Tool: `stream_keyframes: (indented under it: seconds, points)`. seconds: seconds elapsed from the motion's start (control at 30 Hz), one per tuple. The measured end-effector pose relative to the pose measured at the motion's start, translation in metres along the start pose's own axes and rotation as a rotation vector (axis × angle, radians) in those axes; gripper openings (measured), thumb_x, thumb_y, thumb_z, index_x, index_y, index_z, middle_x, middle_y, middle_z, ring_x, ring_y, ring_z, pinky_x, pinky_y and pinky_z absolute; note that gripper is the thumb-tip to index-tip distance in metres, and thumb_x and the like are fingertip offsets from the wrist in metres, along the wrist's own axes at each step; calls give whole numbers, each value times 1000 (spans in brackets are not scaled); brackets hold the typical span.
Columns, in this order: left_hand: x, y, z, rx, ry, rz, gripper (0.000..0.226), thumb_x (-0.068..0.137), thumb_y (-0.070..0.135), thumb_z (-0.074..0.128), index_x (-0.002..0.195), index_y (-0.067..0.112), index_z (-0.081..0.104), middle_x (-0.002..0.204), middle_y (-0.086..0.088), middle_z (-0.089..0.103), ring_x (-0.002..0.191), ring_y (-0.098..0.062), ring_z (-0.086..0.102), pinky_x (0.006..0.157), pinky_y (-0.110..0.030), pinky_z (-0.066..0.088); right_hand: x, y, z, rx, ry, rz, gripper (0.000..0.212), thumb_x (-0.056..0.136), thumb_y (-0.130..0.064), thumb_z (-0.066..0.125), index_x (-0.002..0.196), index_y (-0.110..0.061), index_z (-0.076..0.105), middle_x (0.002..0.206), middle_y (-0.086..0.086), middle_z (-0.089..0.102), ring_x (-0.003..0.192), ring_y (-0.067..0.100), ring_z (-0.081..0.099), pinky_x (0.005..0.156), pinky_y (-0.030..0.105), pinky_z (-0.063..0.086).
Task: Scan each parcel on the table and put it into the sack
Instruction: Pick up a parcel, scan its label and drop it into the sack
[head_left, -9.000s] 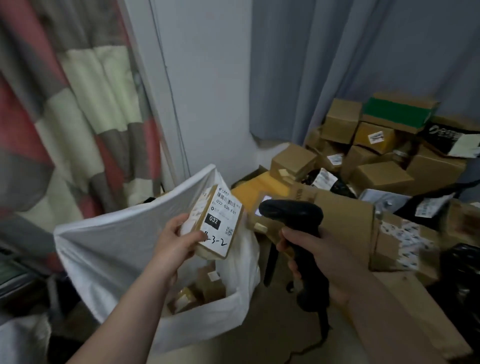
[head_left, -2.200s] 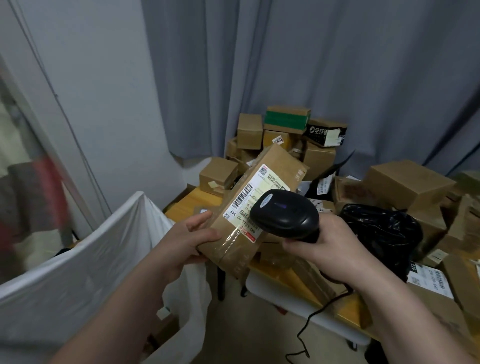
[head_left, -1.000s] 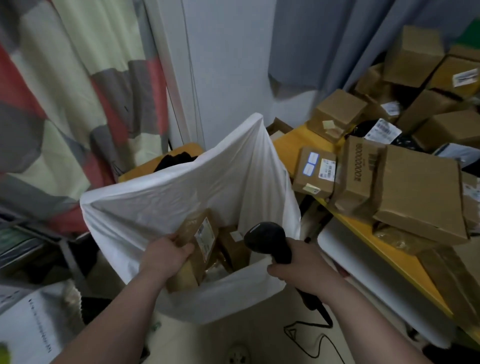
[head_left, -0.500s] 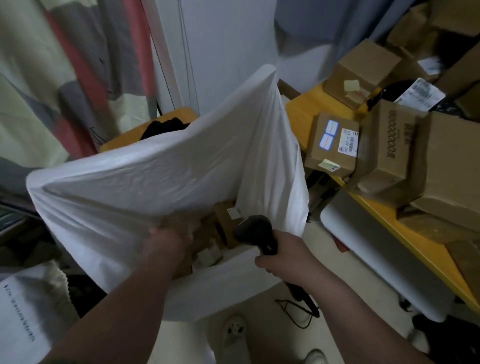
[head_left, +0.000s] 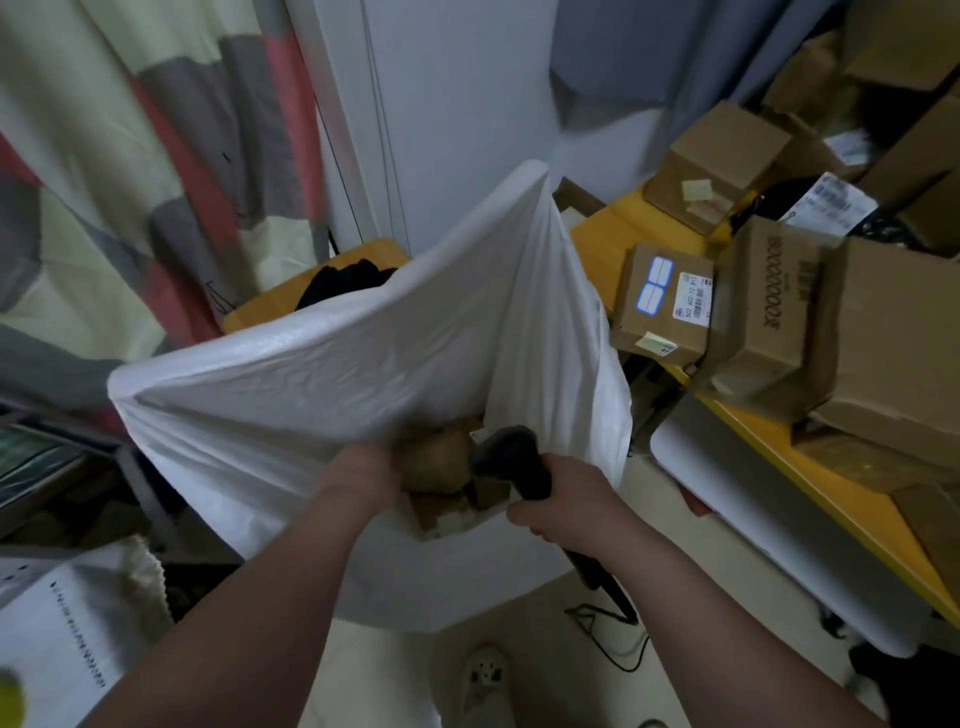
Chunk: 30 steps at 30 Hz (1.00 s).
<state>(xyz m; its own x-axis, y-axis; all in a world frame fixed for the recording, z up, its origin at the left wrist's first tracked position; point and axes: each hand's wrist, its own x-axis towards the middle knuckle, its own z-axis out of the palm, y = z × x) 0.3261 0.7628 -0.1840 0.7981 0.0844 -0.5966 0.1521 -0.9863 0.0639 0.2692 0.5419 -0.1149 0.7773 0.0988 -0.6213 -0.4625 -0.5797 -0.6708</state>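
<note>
A white woven plastic sack fills the middle of the view. Its mouth gapes toward the person, and its right wall stands just beside the corner of a yellow-topped table. Behind the sack hangs a patchwork curtain of cream, grey and red.

The table carries a crowd of brown cardboard parcels. The biggest is a plain flat carton at the near right, and next to it stands a taller box printed with dark lettering. Nearest the sack is a small box with two pale blue stickers and a barcode label.

Low inside the sack, against its near rim, sits a crumpled brown parcel on top of other cardboard (only scraps of which show). The left hand reaches over the rim into the mouth, right beside that parcel. Its fingers are blurred and hidden behind the rim, so I cannot tell whether it holds the parcel or has opened.

The right hand is wrapped firmly round the handle of a black handheld barcode scanner, whose head pokes over the sack's mouth, close against the parcel. A thin black cable trails from the handle to the floor.
</note>
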Motion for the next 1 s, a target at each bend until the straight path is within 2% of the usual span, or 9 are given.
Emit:
stream_keyframes:
  seconds: [0.13,0.27,0.4,0.57,0.67,0.77,0.87,0.93,1.0]
  points:
    - [-15,17,-25,-83,24,40,40,96,27,50,133,15,55,138,-10,52,127,-25,50,104,-32,41,-15,-5,-15,27,35,-9,21,81,-16,67,102,-14,60,86,3,60,80,19,60,71,32,50]
    - [-41,45,-54,-199,52,119,38,96,32,52,130,15,57,132,-9,55,111,-26,59,94,-36,50,-36,-5,-34,97,87,2,18,83,-19,66,98,-22,56,88,6,62,73,17,60,64,30,50]
    - [-73,87,-85,-300,108,304,36,99,27,51,131,12,57,130,-9,58,119,-23,54,98,-27,41,-67,-1,-61,146,214,-29,17,86,-24,65,100,-26,55,89,5,64,70,16,61,62,28,50]
    - [-111,157,-116,-437,239,559,28,93,29,61,120,20,65,100,4,61,101,-16,58,86,-23,41,-112,18,-107,191,471,-32,20,80,-23,69,86,-36,55,79,-4,62,80,24,61,73,37,50]
    - [-138,209,-129,-472,246,745,22,91,24,63,113,23,68,94,7,63,91,-12,58,79,-22,42,-152,38,-137,257,637,-9,15,78,-19,72,79,-26,58,68,-2,58,74,29,61,69,40,49]
    - [-170,264,-134,-495,215,917,21,91,21,61,110,24,68,95,9,62,93,-12,59,71,-17,42,-200,62,-166,331,766,1,16,80,-20,73,78,-15,58,66,1,56,66,22,59,65,38,47]
    - [-207,318,-130,-475,193,1038,20,93,24,57,110,29,67,93,11,63,85,-5,57,65,-14,40,-248,92,-191,379,896,8,17,80,-22,74,77,-15,59,66,2,57,64,20,57,66,34,45]
    - [-233,354,-122,-480,153,1124,20,93,24,58,108,31,67,82,15,57,75,-3,53,64,-19,40,-278,116,-207,399,992,30,15,78,-25,75,83,-18,63,70,2,63,70,23,62,70,38,50]
    - [-258,390,-111,-479,97,1191,19,92,23,60,108,31,67,79,13,56,69,-2,51,63,-16,41,-307,140,-224,423,1073,54,15,77,-26,76,82,-20,63,72,2,65,71,24,63,73,39,51]
